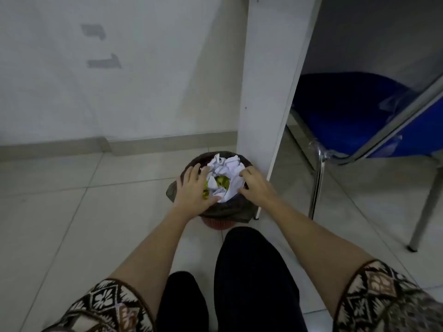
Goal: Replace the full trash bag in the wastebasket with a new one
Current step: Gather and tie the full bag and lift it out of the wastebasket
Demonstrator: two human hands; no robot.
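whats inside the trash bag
Crumpled white paper fills the top of the trash bag, with something yellow among it. Anything deeper is covered by the paper and the left hand.

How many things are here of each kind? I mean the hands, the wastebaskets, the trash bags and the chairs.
Hands: 2, the left hand and the right hand
Wastebaskets: 1, the wastebasket
Trash bags: 1, the dark trash bag
Chairs: 1, the blue chair
Total: 5
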